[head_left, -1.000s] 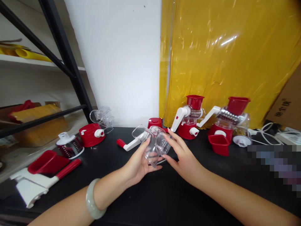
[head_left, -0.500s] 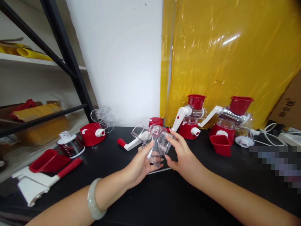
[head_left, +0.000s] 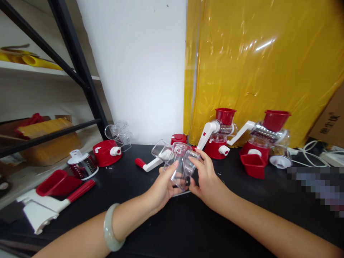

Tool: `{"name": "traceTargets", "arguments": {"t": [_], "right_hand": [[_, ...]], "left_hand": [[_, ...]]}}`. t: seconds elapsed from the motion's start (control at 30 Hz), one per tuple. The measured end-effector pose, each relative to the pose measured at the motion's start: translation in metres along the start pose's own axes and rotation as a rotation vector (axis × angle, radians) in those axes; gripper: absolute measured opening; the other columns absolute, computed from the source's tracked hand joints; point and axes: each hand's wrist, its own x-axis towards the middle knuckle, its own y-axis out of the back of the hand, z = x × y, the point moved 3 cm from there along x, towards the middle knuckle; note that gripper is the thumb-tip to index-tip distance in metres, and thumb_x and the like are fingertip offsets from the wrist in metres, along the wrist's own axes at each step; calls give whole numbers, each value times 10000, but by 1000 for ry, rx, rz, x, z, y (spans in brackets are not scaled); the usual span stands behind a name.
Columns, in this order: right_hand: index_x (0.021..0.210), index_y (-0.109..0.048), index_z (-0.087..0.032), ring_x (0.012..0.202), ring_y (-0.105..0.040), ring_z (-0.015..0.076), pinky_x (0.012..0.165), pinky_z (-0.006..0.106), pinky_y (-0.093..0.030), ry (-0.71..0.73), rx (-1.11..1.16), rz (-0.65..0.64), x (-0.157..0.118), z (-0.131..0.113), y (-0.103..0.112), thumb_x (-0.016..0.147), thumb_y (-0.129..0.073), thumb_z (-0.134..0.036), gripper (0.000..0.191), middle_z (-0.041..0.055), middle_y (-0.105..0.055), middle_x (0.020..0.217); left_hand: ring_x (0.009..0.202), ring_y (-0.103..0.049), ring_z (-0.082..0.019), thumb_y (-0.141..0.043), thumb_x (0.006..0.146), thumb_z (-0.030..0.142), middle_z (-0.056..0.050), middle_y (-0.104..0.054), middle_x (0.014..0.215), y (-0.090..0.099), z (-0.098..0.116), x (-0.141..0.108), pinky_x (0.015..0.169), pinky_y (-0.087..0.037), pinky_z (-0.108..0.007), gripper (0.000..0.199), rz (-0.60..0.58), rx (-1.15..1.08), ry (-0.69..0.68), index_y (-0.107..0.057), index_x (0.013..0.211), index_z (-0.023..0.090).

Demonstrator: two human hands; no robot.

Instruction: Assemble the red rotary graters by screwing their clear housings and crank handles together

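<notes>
Clear housing [head_left: 182,162] between both hands, nearer person than crank [head_left: 154,163], overlapping its right end in view. Left hand [head_left: 160,189] clamped on it, thumb over near face, fingers beneath; right hand [head_left: 208,177] equally near, fingertips touching round end (firm pinch or not, cannot tell). Square loop points out over crank; long axis seems diagonal, loop to lower right.

Two bare forearms [head_left: 134,215] converge: left hand [head_left: 162,186] cupped palm-up, thumb [head_left: 171,170] on top; right hand [head_left: 208,177] just beside it, fingers [head_left: 198,164] bent inward
</notes>
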Motion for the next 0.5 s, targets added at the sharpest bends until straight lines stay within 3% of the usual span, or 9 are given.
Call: {"name": "traceTargets", "arguments": {"t": [0.17,0.27,0.33,0.4,0.47,0.5], "right_hand": [[1376,-468,-156,1365,-464,326,1086,573,-494,-17,43,154,7,17,12,873,-390,-10,529,205,-417,1393],[1455,-421,-198,1444,-383,308,1170,590,-397,-67,180,147,8,20,17,956,-418,-89,511,185,-370,1505],[1502,-367,-250,1463,-370,289,1179,579,-388,-170,429,122,7,20,14,992,-451,-176,522,153,-350,1555],[1495,-361,-284,1409,-458,284,1132,570,-439,-388,809,85,5,21,7,1014,-480,-311,496,141,-386,1552],[1444,-422,-271,1299,-573,297,1069,582,-480,-651,1210,13,4,19,-2,1023,-439,-501,479,158,-477,1492],[1413,-460,-259,1249,-611,307,1043,596,-487,-751,1374,-33,4,17,-6,1017,-385,-596,526,165,-528,1448]], "left_hand": [[673,-662,-164,-792,761,524,8,-637,802,-6,-4,-5,736,-617,-412,515,-38,17,22,-423,953,221],[725,-664,-170,-817,711,563,3,-626,857,-6,1,-5,807,-615,-462,577,-56,-17,-51,-416,949,224],[772,-669,-181,-817,712,565,1,-614,907,0,8,-2,835,-608,-495,584,-57,-8,-170,-415,973,231],[860,-675,-202,-861,676,513,-4,-608,1001,11,18,0,862,-601,-505,624,-41,23,-389,-415,1026,253],[1095,-644,-266,-943,564,375,-36,-594,1173,19,27,0,997,-549,-485,748,-58,49,-589,-432,1103,282],[1219,-588,-314,-971,486,290,-61,-577,1243,21,29,-1,1062,-510,-468,818,-86,61,-602,-454,1120,285]]}}
